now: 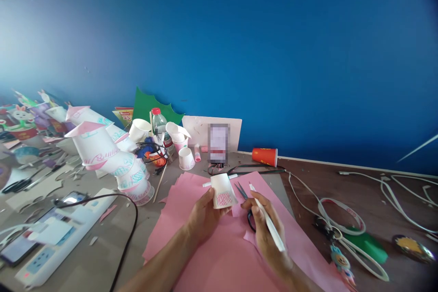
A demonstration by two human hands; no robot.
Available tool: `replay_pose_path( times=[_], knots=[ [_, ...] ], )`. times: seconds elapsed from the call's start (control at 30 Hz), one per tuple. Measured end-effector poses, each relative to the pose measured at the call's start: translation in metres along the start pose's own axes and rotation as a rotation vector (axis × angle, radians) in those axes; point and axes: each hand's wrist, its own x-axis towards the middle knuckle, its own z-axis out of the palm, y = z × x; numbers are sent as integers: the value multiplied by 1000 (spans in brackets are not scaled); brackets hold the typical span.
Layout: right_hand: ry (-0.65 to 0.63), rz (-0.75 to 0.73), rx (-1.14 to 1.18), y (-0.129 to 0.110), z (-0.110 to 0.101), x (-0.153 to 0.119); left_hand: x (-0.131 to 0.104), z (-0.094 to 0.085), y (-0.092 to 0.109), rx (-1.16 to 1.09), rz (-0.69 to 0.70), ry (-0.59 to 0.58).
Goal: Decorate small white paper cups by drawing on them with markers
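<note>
A white paper cup (pixel 222 187) with a pink crosshatch pattern on its side is held in my left hand (pixel 204 213), fingers wrapped around its left side and base. My right hand (pixel 266 228) grips a white marker (pixel 273 227), its tip pointing up and left, apart from the cup. Beneath both hands lie pink paper sheets (pixel 205 255). Dark-handled scissors (pixel 242 190) rest on the paper between the cup and my right hand, partly hidden by its fingers. Another white marker (pixel 232 176) lies behind the cup.
Stacked decorated cups (pixel 99 146) stand left, with a power strip (pixel 65 237) and phone nearer. Behind are a red-capped bottle (pixel 158 123), a small cup (pixel 186 159) and a blurred screen (pixel 218 143). A red cup (pixel 264 157), white cables and a keychain (pixel 341 258) lie right.
</note>
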Motion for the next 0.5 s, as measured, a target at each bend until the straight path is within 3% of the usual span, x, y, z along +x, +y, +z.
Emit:
replay_pose_path(
  times=[0.23,0.5],
  knots=[
    [-166,-70,-155,-17,0,-4,1,0,0,25,-26,-44],
    [-174,-265,-96,-21,-4,-3,4,5,-2,23,14,0]
  ],
)
